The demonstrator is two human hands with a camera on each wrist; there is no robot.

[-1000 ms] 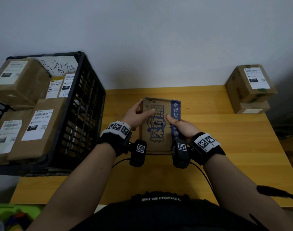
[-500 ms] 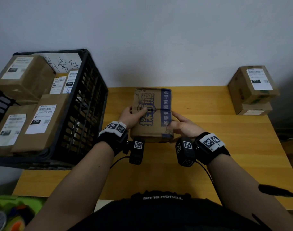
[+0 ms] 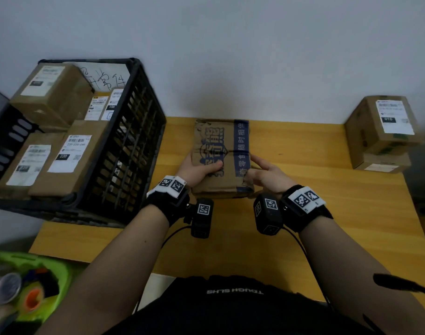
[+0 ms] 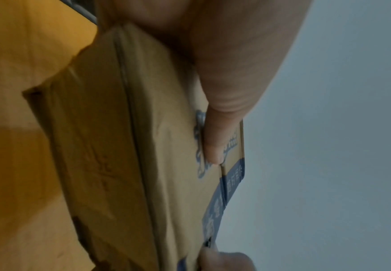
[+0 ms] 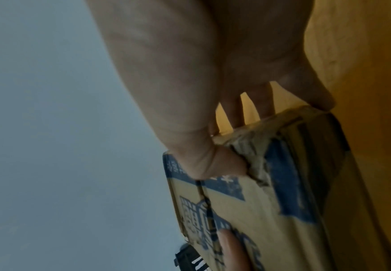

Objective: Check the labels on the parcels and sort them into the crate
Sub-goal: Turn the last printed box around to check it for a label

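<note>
A brown cardboard parcel [image 3: 219, 153] with blue printed characters and a blue band is held over the middle of the wooden table [image 3: 327, 213], its printed face up and no label showing. My left hand [image 3: 197, 169] grips its left side, thumb on top [image 4: 215, 143]. My right hand [image 3: 264, 174] holds its right near corner, thumb on the blue band [image 5: 212, 165], fingers behind the edge. The black plastic crate [image 3: 131, 151] stands at the left and holds several labelled parcels [image 3: 71, 153].
Two stacked brown parcels [image 3: 383, 126] with white labels sit at the table's back right corner by the wall. A green bin [image 3: 25, 286] with odds and ends is on the floor at the lower left. A handwritten white sheet [image 3: 105, 78] leans inside the crate's back.
The parcel has been tipped from nearly upright to lying flatter, its printed face turning up and its far edge moving toward the wall. Both hands stayed on it.
</note>
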